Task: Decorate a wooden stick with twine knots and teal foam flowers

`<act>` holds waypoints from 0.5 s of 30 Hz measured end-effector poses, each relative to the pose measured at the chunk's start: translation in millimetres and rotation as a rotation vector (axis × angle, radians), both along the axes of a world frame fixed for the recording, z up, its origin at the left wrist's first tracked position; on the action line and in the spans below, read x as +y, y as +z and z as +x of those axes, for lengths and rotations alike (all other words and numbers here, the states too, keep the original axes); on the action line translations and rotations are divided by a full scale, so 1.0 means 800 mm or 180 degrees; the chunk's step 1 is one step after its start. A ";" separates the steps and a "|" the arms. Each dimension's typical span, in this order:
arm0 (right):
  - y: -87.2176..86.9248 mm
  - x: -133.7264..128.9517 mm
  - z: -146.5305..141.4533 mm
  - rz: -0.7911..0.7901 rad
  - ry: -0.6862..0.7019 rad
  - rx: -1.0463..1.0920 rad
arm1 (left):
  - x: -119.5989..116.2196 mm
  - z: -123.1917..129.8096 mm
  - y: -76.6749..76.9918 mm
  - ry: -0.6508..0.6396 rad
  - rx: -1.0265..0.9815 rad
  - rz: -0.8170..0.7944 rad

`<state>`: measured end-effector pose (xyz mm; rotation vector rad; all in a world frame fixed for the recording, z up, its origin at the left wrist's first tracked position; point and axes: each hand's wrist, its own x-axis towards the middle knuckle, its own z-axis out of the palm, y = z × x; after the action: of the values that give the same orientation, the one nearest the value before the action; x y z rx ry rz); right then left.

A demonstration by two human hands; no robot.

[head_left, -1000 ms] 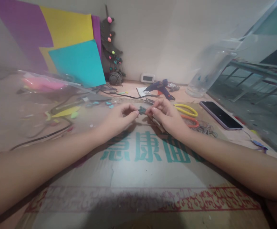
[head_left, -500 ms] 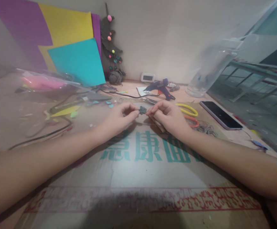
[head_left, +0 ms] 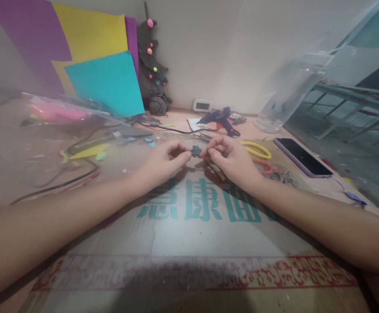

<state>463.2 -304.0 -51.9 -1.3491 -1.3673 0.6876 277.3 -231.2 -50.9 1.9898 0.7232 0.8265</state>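
Thumb and fingertips of my left hand (head_left: 171, 160) pinch a small dark grey-green piece (head_left: 196, 151) with a lobed, flower-like outline, just above the cardboard (head_left: 189, 234). At its right edge are the closed fingertips of my right hand (head_left: 230, 158). Whether they grip the piece or something tiny beside it, I cannot make out. A brown stick-like item (head_left: 216, 173) lies partly hidden below my right hand. Behind that hand, scissors show a yellow handle loop (head_left: 257, 150) and an orange loop (head_left: 263, 166) lies nearer; how they join is hidden.
A dark blue glue gun (head_left: 220, 119) and a small white digital display (head_left: 202, 105) stand at the back. A phone (head_left: 302, 157) lies at right, near a clear plastic container (head_left: 280, 100). Coloured sheets (head_left: 106, 84) lean at left; a black cord (head_left: 58, 188) crosses the table amid scraps.
Both hands keep nearly the same place around the small piece. The fingers of my right hand have shifted slightly at its edge; little else differs.
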 end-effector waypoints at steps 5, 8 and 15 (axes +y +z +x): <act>0.002 0.001 0.000 0.0186 -0.0053 -0.0269 | 0.000 0.000 0.000 -0.0067 0.0036 -0.0049; -0.001 0.004 0.002 0.0227 -0.0059 -0.0093 | 0.000 0.000 0.000 -0.0076 0.0021 -0.0059; -0.006 0.005 0.004 0.0169 -0.0053 0.0100 | 0.001 0.000 -0.001 -0.0090 -0.0015 -0.0087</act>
<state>466.2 -300.0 -56.5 -1.3011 -1.3392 0.6544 277.4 -230.2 -51.4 1.9686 0.6988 0.8004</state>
